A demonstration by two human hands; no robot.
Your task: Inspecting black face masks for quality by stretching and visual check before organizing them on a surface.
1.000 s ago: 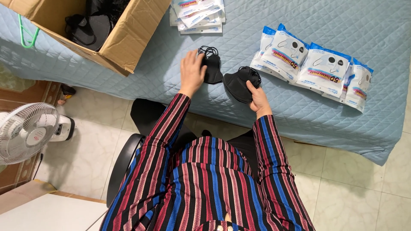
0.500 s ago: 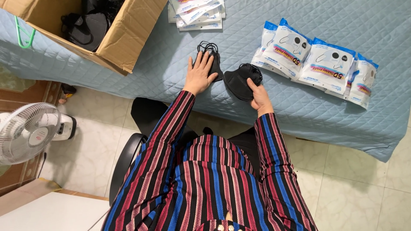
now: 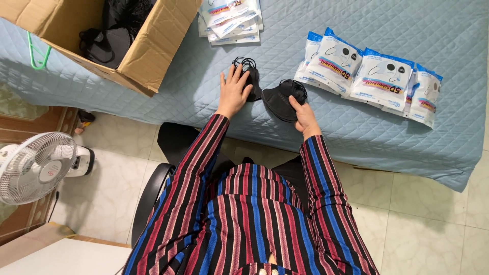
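Note:
My left hand (image 3: pixel 233 90) lies flat with fingers spread on a small stack of black face masks (image 3: pixel 251 76) on the blue quilted surface (image 3: pixel 183 91). My right hand (image 3: pixel 304 113) grips the near edge of another bunch of black masks (image 3: pixel 282 98) just to the right of the first stack. Both striped sleeves reach forward from my lap.
A row of sealed blue-and-white mask packets (image 3: pixel 372 76) lies to the right. More flat packets (image 3: pixel 232 20) are stacked at the far edge. An open cardboard box (image 3: pixel 147 51) with black masks stands at left. A white fan (image 3: pixel 35 165) sits on the tiled floor.
My left hand has come down from the mask stack's left side to press flat on it with fingers spread. The right hand keeps its hold on the other masks.

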